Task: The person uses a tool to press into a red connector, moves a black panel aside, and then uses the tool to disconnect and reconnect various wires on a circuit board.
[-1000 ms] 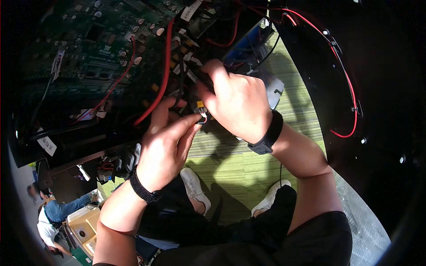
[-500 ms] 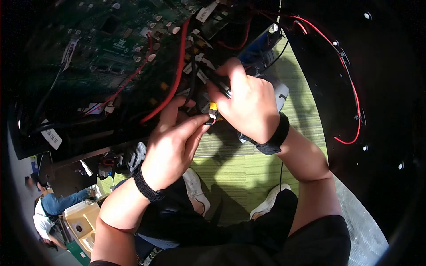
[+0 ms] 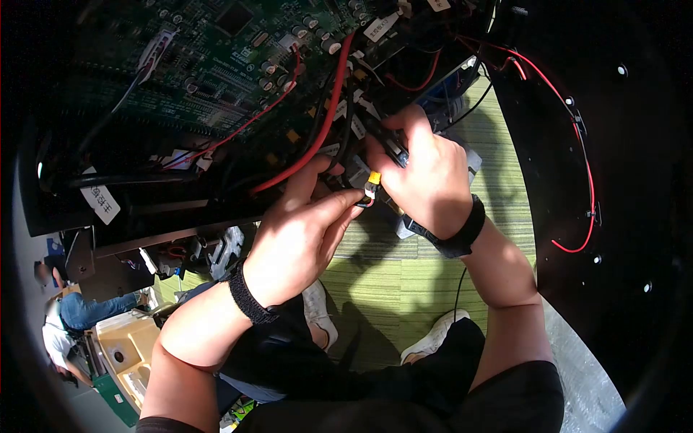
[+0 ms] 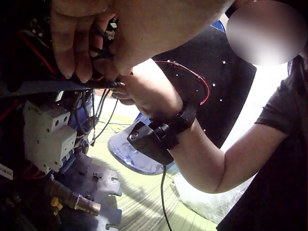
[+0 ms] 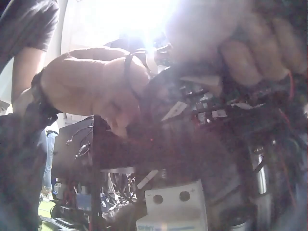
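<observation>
In the head view, my left hand [image 3: 289, 242] pinches a thin cable [image 3: 369, 203] with red and black wires between thumb and fingertip. A yellow-ended connector [image 3: 374, 177] stands just above those fingertips. Close by on the right, my right hand [image 3: 433, 180] grips black cables [image 3: 388, 143] between thumb and curled fingers; its fingertips are partly hidden among the wiring. White paper labels [image 3: 359, 128] hang on cables near it. A thick red cable [image 3: 336, 112] curves down past my left fingers. The left wrist view shows the left fingers [image 4: 72, 45] bent down at the wiring.
A green circuit board [image 3: 216, 79] fills the upper left. The black panel [image 3: 534, 151] with a red wire stands on the right. A white circuit breaker [image 4: 48, 132] sits below the hands. Another person [image 3: 65, 328] is at the far lower left; green carpet [image 3: 390, 281] lies below.
The head view has shifted, so the board, cables and both hands appear farther right and a little lower. Both hands keep their hold, with little movement relative to the wiring.
</observation>
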Demonstrator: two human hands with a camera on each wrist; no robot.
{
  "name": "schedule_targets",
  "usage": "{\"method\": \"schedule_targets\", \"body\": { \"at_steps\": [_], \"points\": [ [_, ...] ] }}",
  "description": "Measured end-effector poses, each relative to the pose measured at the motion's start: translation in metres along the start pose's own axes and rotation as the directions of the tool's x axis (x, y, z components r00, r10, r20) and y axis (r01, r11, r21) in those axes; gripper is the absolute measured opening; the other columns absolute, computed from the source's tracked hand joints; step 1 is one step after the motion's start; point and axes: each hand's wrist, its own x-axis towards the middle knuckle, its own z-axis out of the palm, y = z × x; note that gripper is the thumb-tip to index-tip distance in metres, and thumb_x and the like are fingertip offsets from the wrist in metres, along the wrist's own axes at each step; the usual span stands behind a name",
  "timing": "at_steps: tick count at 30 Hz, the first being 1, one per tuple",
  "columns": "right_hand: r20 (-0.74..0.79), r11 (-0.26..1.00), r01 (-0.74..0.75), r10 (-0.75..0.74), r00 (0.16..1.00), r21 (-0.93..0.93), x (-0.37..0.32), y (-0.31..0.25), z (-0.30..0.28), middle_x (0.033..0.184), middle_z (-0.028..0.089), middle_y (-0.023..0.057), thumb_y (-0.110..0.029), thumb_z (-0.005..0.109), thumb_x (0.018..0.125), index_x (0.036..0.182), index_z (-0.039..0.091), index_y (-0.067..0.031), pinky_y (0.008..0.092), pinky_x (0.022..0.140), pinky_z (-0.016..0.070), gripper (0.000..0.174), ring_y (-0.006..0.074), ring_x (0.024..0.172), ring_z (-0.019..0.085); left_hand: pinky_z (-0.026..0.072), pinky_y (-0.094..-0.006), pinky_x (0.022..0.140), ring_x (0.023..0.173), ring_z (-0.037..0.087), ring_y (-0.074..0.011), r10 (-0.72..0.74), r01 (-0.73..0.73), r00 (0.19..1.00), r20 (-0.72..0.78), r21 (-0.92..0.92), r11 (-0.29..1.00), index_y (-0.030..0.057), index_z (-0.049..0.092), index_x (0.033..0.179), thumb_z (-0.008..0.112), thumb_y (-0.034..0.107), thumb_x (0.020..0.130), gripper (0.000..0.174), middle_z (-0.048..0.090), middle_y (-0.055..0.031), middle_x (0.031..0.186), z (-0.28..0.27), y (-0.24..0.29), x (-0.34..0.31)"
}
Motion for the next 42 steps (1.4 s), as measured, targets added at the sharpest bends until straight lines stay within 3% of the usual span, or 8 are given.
{"method": "schedule_targets", "body": {
  "at_steps": [11,13,17,19,31,42],
  "points": [
    [0.009,0.998,-0.056,0.055,0.998,0.04,0.001,0.001,-0.002,0.063,0.064,0.0156,-0.024,0.07,0.084,0.099,0.054,-0.0058,0.0449,0.053,0.051,0.028,0.0357,0.059,0.065,0.0534,-0.035,0.078,0.088,0.066,-0.0304,-0.016,0.016,1.0,0.009,0.009,1.0,0.0011,0.07,0.099,0.073,0.008,0.083,0.018,0.053,-0.0198,0.118,-0.001,0.004,0.001],
    [0.045,0.988,-0.148,0.146,0.988,0.046,0.0,0.001,-0.002,0.077,0.069,0.0139,-0.017,0.072,0.081,0.099,0.057,-0.0051,0.0367,0.059,0.0532,0.026,0.031,0.07,0.069,0.0531,-0.0355,0.08,0.091,0.065,-0.0311,-0.048,0.048,0.999,0.027,-0.012,0.999,0.0019,0.07,0.099,0.074,0.01,0.082,0.018,0.053,-0.02,0.118,-0.001,0.005,0.001],
    [0.01,0.996,-0.073,0.073,0.997,0.055,0.0,0.003,0.0,0.063,0.064,0.0159,-0.025,0.069,0.084,0.099,0.055,-0.0056,0.0446,0.054,0.0514,0.028,0.0358,0.06,0.065,0.0526,-0.0363,0.081,0.095,0.063,-0.0321,-0.004,0.003,1.0,0.011,0.031,1.0,0.0029,0.07,0.098,0.074,0.012,0.082,0.018,0.053,-0.02,0.118,0.0,0.003,0.0],
    [0.045,0.987,-0.154,0.152,0.987,0.043,0.0,-0.001,-0.003,0.078,0.07,0.0143,-0.017,0.072,0.081,0.099,0.059,-0.0048,0.0356,0.06,0.054,0.025,0.0304,0.072,0.07,0.0523,-0.0369,0.083,0.096,0.063,-0.033,-0.014,0.013,1.0,0.016,0.021,1.0,0.0037,0.07,0.097,0.075,0.013,0.082,0.018,0.053,-0.0199,0.117,0.0,0.003,0.0],
    [0.029,0.992,-0.115,0.116,0.993,-0.049,0.0,-0.007,-0.005,0.078,0.07,0.015,-0.019,0.072,0.082,0.096,0.062,-0.0052,0.0381,0.06,0.0544,0.023,0.0324,0.071,0.069,0.0524,-0.0373,0.082,0.096,0.063,-0.0338,-0.063,0.064,0.997,0.036,-0.023,0.998,0.0032,0.069,0.096,0.074,0.014,0.083,0.017,0.052,-0.0199,0.117,-0.001,0.007,0.0],
    [0.067,0.98,-0.154,0.163,0.984,-0.13,0.005,-0.019,-0.014,0.075,0.069,0.015,-0.022,0.072,0.082,0.096,0.062,-0.0058,0.0407,0.059,0.0537,0.023,0.0339,0.067,0.068,0.0516,-0.0373,0.084,0.097,0.062,-0.0329,-0.018,0.019,0.999,0.039,-0.016,1.0,0.0039,0.069,0.096,0.073,0.015,0.083,0.017,0.052,-0.0202,0.12,-0.001,0.0,-0.002]
  ]
}}
